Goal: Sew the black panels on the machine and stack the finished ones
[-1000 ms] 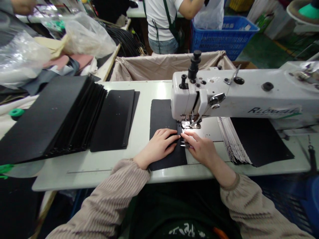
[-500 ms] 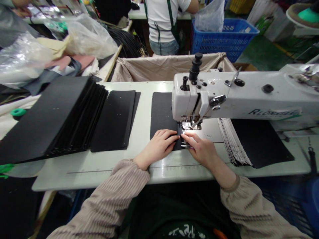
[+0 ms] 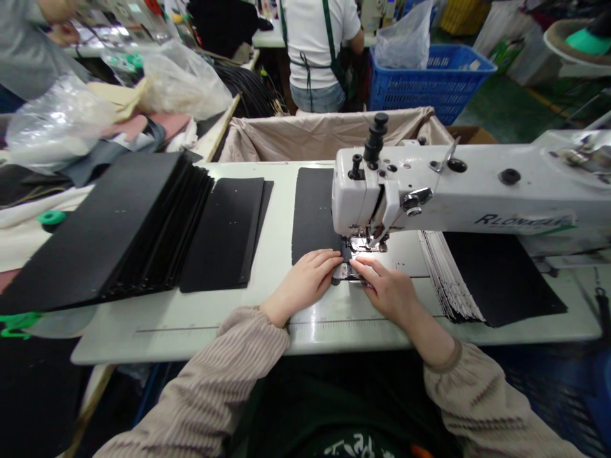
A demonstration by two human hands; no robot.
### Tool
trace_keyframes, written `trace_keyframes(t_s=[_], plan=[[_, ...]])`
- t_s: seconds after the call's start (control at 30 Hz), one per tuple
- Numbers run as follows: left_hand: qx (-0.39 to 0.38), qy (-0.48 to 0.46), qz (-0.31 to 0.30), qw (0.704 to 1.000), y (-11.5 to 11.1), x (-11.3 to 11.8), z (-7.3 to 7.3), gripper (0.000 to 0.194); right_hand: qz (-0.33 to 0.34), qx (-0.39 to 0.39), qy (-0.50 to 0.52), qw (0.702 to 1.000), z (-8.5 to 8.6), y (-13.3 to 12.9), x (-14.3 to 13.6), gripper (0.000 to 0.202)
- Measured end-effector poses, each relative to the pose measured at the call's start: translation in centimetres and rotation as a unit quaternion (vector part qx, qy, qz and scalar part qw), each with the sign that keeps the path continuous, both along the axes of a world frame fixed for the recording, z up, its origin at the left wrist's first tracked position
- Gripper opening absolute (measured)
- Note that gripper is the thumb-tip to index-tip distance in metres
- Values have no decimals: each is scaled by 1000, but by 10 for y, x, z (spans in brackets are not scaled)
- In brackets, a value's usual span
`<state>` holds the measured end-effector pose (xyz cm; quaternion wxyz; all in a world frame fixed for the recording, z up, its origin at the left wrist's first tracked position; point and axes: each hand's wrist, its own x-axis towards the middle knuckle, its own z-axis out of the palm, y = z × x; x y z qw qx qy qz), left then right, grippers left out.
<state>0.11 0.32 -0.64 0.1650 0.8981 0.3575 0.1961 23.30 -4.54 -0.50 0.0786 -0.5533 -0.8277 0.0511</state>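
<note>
A black flat panel (image 3: 312,210) lies under the head of the white sewing machine (image 3: 356,191), its right edge at the presser foot (image 3: 363,244). My left hand (image 3: 305,277) rests on the panel's near end, fingers stretched flat and together. Close beside it, my right hand (image 3: 389,286) has its index finger at the panel's edge, just in front of the foot. Beneath its curled fingers shows the metal of thread snips (image 3: 357,284), mostly hidden by the hand. The needle tip is too small to make out.
At left stands a thick stack of black panels (image 3: 128,210), with a smaller pile (image 3: 222,235) beside it. Right of the needle, more panels (image 3: 506,273) lie under the machine arm. Behind the table are a cloth-lined bin (image 3: 324,137), a blue crate (image 3: 429,83) and a seated person (image 3: 317,51).
The panel has slid away from me under the machine head, uncovering metal by the near edge. Both hands stay close to the foot. The whole view has shifted slightly.
</note>
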Motion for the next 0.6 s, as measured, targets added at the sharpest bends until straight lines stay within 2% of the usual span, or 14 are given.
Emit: trace_keyframes(t_s=[0.27,0.6], plan=[[14,24,36,999,7,7,-4,40,-3,0,25,1000,-4,0,2,53],[5,16,46,999,13,10,-5,43,2,1,36,999,-2,1,2,54]])
